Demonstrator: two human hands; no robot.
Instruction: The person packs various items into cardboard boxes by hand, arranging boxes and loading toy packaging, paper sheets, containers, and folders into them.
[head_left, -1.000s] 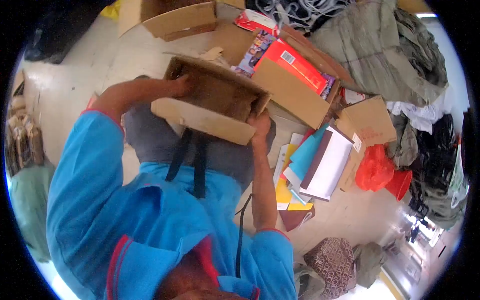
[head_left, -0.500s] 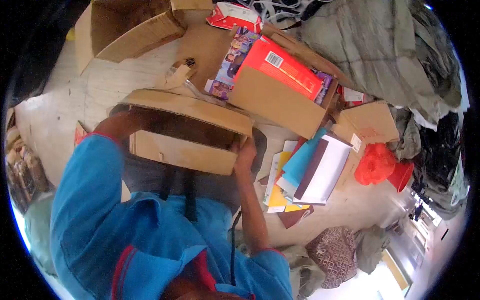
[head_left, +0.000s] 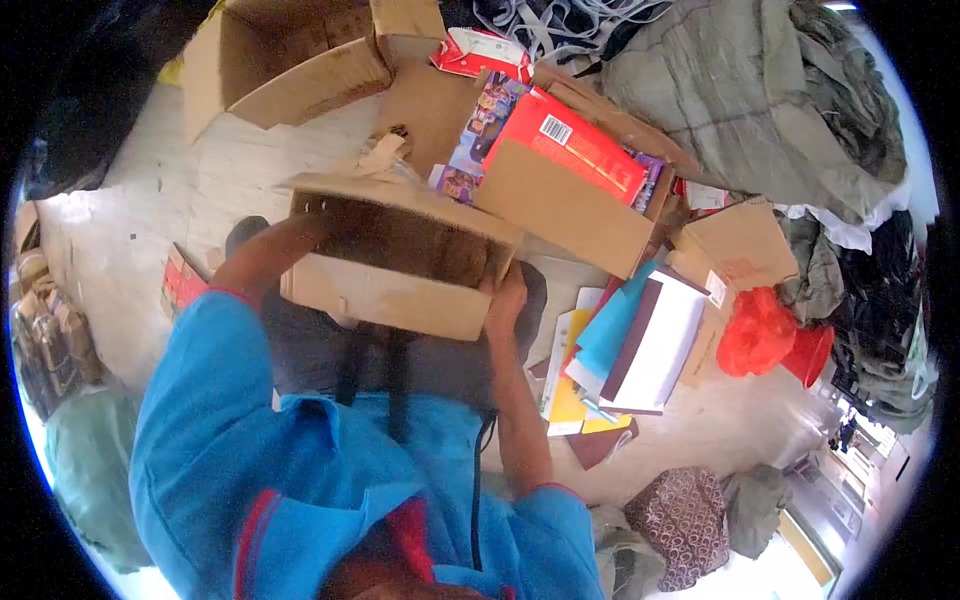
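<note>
An open cardboard box (head_left: 385, 295) is held tilted over my lap, its dark inside showing. My left hand (head_left: 322, 228) reaches into the box at its left end; its fingers are hidden in shadow inside. At the box's right end my right hand (head_left: 506, 300) grips the edge, with the fingers partly inside the wall. Just beyond the box's upper right lies a larger carton (head_left: 565, 213) that holds a red packet (head_left: 575, 140) and a purple printed pack (head_left: 486, 120).
Folders and papers (head_left: 655, 345) lie on the floor at right, beside a flattened carton (head_left: 740, 245), a red bag (head_left: 755, 330) and a red container (head_left: 808, 355). Another open box (head_left: 310, 85) is at the top left. Grey sacking (head_left: 750, 100) fills the upper right.
The box has turned since a second ago, its upper wall now raised and its opening facing me more. My left hand has gone deeper inside; my right hand still holds the right end.
</note>
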